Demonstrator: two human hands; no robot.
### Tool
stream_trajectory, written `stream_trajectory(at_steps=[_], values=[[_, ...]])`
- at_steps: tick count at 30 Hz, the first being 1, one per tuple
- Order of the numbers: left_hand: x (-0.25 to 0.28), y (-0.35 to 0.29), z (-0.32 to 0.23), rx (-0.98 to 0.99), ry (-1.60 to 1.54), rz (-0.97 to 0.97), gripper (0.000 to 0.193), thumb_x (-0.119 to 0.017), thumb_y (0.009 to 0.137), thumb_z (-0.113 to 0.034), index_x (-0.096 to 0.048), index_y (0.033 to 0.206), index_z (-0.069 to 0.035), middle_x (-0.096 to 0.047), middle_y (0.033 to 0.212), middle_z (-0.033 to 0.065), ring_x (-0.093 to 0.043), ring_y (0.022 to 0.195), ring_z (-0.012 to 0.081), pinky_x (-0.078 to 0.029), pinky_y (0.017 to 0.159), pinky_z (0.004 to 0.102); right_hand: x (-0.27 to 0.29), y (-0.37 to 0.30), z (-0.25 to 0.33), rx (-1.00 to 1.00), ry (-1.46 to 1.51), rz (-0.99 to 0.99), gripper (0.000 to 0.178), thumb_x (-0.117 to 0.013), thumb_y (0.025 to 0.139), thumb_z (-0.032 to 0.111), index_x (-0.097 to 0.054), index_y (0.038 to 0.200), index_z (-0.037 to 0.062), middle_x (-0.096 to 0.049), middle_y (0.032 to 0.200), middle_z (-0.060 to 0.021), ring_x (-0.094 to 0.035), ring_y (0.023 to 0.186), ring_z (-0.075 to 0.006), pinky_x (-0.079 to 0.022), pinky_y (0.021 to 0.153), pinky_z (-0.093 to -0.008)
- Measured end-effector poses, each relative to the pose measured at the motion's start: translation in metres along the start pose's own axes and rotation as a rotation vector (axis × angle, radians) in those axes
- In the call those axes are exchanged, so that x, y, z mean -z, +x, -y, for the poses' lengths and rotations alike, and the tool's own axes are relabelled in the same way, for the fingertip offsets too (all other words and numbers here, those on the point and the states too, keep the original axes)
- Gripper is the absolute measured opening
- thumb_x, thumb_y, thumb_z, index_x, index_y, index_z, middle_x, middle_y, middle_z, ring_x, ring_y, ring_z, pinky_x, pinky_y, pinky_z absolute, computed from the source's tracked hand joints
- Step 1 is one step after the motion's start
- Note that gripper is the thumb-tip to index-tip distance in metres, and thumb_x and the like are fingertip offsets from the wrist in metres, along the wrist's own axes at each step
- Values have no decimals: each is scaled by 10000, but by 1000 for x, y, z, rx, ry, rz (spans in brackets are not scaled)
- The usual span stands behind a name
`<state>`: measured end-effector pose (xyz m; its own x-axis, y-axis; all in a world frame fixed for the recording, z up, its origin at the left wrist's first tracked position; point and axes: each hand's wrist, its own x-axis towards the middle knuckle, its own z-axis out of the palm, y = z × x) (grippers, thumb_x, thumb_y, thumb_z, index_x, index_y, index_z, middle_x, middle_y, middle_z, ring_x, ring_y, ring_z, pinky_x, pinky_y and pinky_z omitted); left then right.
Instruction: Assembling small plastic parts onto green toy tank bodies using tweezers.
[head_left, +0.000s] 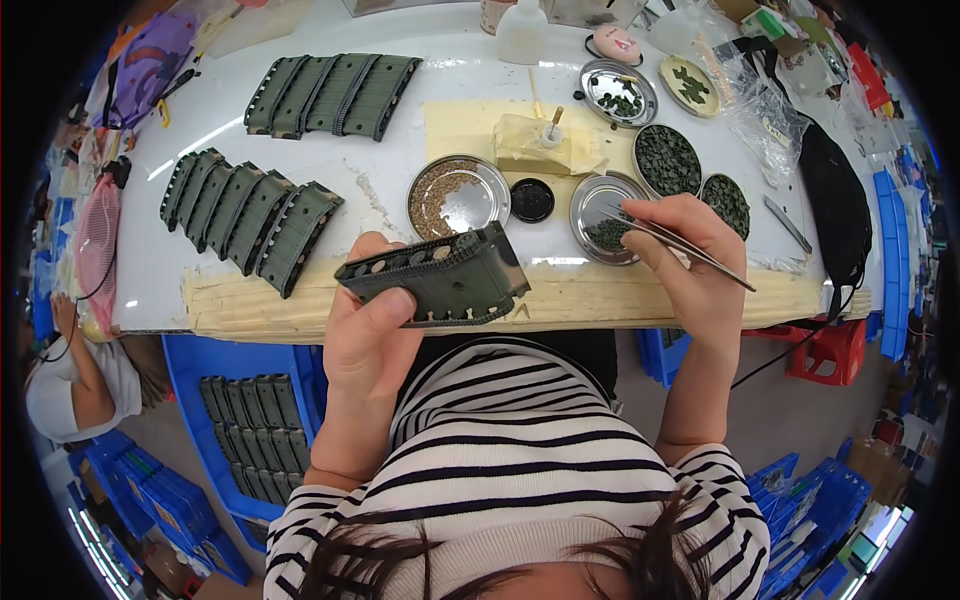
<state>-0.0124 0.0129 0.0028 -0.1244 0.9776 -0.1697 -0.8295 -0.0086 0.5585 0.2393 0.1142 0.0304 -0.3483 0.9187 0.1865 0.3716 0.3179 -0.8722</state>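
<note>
My left hand (372,335) grips a dark green plastic model hull (460,287) with round wheel-like discs along its upper side; the thumb presses on its near face. In my right hand (705,262), a pair of metal tweezers (712,266) is pinched between thumb and fingers. The tweezers' tips point left, over a round metal dish (583,212) with small dark green pieces (606,235) in it. Left of that dish are a small black round cap (532,200) and a metal dish (485,205) of tan bits, just beyond the hull.
More green hulls stand in rows (335,95) at the far left and near left (250,215). A tape-wrapped block (530,145) holds a small bottle with a stick. Tins of green pieces (667,160), a utility knife (788,223) and a black bag (835,195) lie right.
</note>
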Motion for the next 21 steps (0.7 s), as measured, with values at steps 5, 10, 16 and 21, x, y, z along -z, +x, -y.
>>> stream_trajectory(at_steps=[5, 10, 16, 21], values=[[11, 3, 5, 7, -217, 155, 277, -583, 849, -68, -505, 1114, -50, -551, 1103, 115, -555, 1021, 238, -463, 897, 395, -6, -3, -5, -178, 271, 34, 119, -603, 859, 9, -650, 958, -34, -640, 843, -68, -587, 733, -92, -459, 639, -211], [-5, 1, 6, 60, -137, 34, 287, -547, 878, -98, -500, 1161, -80, -468, 1084, 81, -449, 940, 200, -428, 856, 359, -8, 2, -11, -28, 42, 98, 98, -611, 870, 59, -625, 900, -33, -624, 763, -78, -577, 674, -116, -457, 598, -246], [-8, 0, 9, 122, -46, 130, 325, -510, 908, -118, -436, 1207, -16, -535, 1026, 101, -547, 1097, 251, -468, 965, 456, -10, 4, -1, 31, -41, 143, 90, -617, 852, 46, -621, 890, -35, -621, 776, -99, -580, 670, -170, -468, 620, -272], [-25, -2, 9, 77, 188, -2, 562, -498, 936, -60, -239, 1434, -84, -553, 1172, 195, -637, 997, 276, -553, 858, 415, -10, 5, -1, 80, -116, 144, 93, -619, 848, 48, -624, 902, -29, -622, 777, -114, -584, 667, -186, -473, 626, -280]])
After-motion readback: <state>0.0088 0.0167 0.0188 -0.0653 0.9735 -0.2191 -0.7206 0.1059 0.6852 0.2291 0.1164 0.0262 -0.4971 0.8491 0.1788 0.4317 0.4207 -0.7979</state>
